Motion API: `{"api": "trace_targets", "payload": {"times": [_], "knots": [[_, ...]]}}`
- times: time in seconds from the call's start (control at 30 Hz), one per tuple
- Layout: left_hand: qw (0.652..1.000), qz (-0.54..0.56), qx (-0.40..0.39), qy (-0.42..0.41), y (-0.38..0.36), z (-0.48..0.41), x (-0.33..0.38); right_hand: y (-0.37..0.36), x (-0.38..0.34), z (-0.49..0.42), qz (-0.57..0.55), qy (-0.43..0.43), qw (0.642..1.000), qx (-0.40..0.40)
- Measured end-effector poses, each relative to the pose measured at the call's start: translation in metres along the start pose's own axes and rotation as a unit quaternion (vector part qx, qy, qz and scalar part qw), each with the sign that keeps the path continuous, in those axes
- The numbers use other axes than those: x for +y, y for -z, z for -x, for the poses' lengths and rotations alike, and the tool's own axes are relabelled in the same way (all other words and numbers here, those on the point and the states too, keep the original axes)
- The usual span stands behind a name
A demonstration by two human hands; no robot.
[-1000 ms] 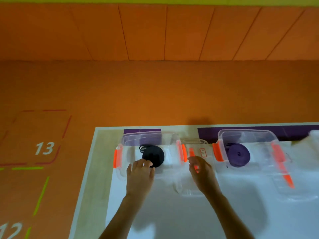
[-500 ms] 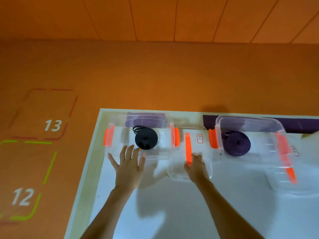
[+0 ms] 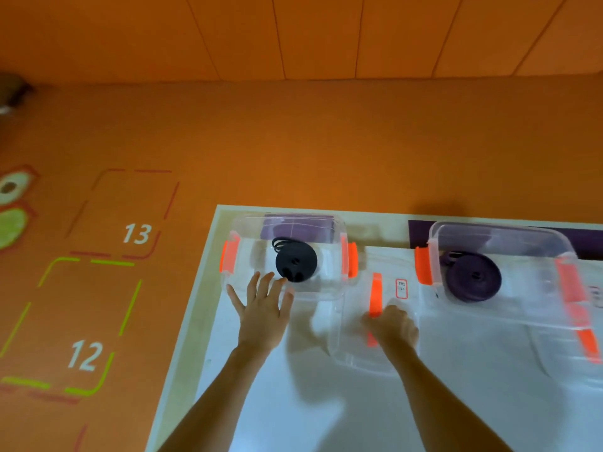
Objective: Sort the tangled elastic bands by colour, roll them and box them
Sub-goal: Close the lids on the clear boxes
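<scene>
On the white table the left hand is spread flat, its straight fingertips at the near wall of the left box. The right hand rests bent-fingered on a clear lid just right of that box, and blur hides whether it grips. Farther back, the black roll lies inside the left box and the purple roll inside the right box.

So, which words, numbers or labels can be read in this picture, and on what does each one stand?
"13": white, on the orange floor, inside a red dashed frame.
"12": white, on the same floor, inside a green dashed frame.
Red-framed label on the clear lid: too blurred to read.
</scene>
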State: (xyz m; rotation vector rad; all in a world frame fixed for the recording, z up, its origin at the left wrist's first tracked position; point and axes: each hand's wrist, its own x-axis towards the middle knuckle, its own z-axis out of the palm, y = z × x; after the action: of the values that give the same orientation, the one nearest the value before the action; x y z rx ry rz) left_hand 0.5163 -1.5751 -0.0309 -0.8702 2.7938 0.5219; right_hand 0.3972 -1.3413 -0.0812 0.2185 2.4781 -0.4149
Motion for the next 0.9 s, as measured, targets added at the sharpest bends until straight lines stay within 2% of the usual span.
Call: {"api": "trace_targets", "payload": {"times": [0.1,0.3,0.57,0.67,0.77,0.9], "knots": [[1.0,-0.002,0.011,-0.011,0.0,-0.001,-0.003,-0.003,0.018,0.031,0.01,-0.007,1.0,-0.007],[0.996,0.06,0.027,-0.064,-0.002,-0.008,-0.015,-0.006,0.049,0.102,0.013,-0.03,0.999,0.001],[0.967,0.155,0.02,-0.201,0.039,0.001,-0.05,-0.017,0.065,0.198,-0.023,-0.036,0.997,0.063],[0.952,0.216,-0.022,-0.217,0.059,0.007,-0.063,-0.012,0.054,0.217,-0.027,-0.006,0.995,0.091],[0.921,0.328,-0.058,-0.204,0.075,0.011,-0.065,0.0,0.027,0.221,-0.005,0.045,0.993,0.112],[0.889,0.433,-0.01,-0.152,0.092,0.01,-0.057,0.023,-0.032,0.199,0.077,0.151,0.978,0.118]]}}
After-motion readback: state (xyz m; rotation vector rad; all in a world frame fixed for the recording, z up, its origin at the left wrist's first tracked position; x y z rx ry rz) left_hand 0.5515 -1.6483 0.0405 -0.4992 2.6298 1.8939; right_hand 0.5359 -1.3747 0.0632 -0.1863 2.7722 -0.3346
